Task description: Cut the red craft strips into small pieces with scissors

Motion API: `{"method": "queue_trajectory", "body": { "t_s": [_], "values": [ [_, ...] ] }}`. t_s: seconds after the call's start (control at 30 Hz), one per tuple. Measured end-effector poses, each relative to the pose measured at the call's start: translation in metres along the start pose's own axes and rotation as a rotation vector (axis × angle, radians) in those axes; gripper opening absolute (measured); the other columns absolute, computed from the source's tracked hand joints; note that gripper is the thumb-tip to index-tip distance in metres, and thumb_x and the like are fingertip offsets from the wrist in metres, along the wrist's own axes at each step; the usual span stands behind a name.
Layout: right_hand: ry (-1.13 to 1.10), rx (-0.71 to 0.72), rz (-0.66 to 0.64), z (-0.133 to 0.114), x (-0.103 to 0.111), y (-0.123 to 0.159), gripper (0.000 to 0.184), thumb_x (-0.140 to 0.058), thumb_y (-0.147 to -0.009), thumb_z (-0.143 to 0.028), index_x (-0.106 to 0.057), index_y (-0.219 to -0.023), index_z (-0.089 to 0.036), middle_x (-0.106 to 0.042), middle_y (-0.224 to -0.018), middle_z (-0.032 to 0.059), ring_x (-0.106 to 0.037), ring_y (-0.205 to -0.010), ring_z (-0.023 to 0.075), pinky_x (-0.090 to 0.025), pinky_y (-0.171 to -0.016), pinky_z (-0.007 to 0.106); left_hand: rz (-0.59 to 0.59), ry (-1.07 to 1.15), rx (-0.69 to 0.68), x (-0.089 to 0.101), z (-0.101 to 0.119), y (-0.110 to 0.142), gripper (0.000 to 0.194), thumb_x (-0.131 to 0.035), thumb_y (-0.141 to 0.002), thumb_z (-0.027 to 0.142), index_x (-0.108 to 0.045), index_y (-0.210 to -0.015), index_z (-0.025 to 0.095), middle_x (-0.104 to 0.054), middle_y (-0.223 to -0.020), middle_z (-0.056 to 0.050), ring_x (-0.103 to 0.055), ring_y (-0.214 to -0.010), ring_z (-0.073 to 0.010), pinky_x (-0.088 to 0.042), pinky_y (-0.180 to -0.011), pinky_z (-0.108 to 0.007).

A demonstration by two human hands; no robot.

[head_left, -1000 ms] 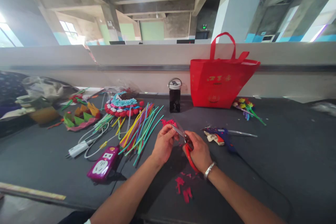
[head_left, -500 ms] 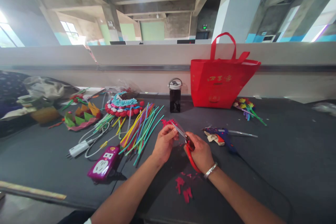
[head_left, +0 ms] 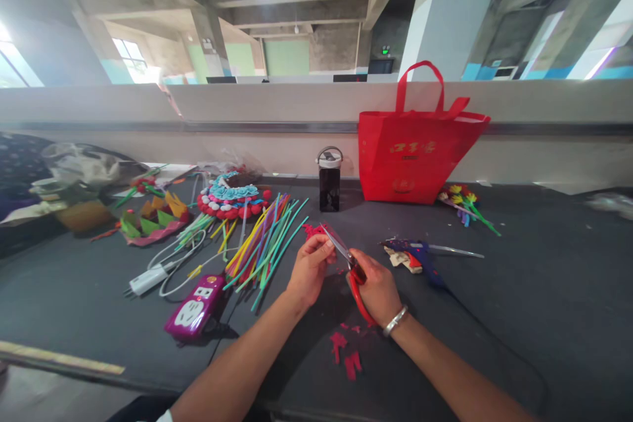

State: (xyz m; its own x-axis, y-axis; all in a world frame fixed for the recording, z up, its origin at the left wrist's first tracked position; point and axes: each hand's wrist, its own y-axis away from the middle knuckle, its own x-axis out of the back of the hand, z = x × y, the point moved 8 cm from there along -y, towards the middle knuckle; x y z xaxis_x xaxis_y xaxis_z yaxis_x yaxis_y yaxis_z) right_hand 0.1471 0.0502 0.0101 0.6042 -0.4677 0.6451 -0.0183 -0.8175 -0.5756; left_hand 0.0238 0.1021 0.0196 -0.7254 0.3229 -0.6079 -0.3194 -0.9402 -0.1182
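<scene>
My right hand [head_left: 380, 287] is wrapped round the red handles of a pair of scissors [head_left: 337, 243], whose blades point up and left. Right beside those blades, my left hand [head_left: 312, 268] is closed in a pinch. What its fingertips hold is too small or hidden to make out. Just beyond the fingers lies a small heap of red pieces [head_left: 313, 229], partly covered by the hand and blades. Cut red scraps [head_left: 353, 365] are scattered on the black table [head_left: 425, 369] between my forearms.
A glue gun [head_left: 426, 257] with its cord lies to the right, a red bag [head_left: 420, 158] behind it. Beside a bottle [head_left: 330, 181], colourful sticks [head_left: 270, 247] fan out leftward. Further left are a purple power socket [head_left: 196, 308], a white plug [head_left: 148, 279] and a paper crown [head_left: 155, 221].
Almost nothing differs. Both hands and the scissors stay in the same place, and the view has shifted very slightly.
</scene>
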Motion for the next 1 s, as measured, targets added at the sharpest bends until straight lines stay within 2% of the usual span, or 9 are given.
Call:
{"method": "queue_trajectory", "body": {
  "t_s": [0.23, 0.47, 1.0],
  "values": [
    [0.004, 0.006, 0.016, -0.001, 0.001, 0.0, 0.044, -0.052, -0.077, -0.009, -0.06, -0.119, -0.019, -0.071, -0.103, 0.007, -0.068, -0.088, 0.0192, -0.054, -0.078, 0.03, 0.025, -0.022, -0.004, 0.0, 0.002, 0.001, 0.016, -0.077, -0.07, 0.025, -0.064, -0.074, 0.016, -0.053, -0.064, 0.003, -0.045, -0.058, -0.008, -0.036, -0.061, -0.022],
    [0.085, -0.068, -0.033, -0.003, 0.005, -0.003, 0.045, -0.056, -0.076, -0.012, -0.058, -0.12, -0.022, -0.069, -0.106, 0.0058, -0.067, -0.091, 0.0215, -0.053, -0.079, 0.032, 0.048, -0.044, 0.034, 0.002, -0.008, 0.002, 0.02, -0.079, -0.067, 0.026, -0.063, -0.074, 0.016, -0.056, -0.065, 0.002, -0.046, -0.059, -0.008, -0.037, -0.061, -0.022],
    [-0.028, -0.047, -0.014, -0.001, 0.003, -0.003, 0.043, -0.052, -0.078, -0.011, -0.058, -0.119, -0.02, -0.069, -0.104, 0.0068, -0.067, -0.093, 0.0202, -0.052, -0.083, 0.031, 0.044, -0.058, 0.053, 0.0, -0.014, 0.005, 0.019, -0.078, -0.07, 0.028, -0.064, -0.075, 0.016, -0.056, -0.064, 0.002, -0.047, -0.058, -0.0079, -0.037, -0.061, -0.022]
  ]
}}
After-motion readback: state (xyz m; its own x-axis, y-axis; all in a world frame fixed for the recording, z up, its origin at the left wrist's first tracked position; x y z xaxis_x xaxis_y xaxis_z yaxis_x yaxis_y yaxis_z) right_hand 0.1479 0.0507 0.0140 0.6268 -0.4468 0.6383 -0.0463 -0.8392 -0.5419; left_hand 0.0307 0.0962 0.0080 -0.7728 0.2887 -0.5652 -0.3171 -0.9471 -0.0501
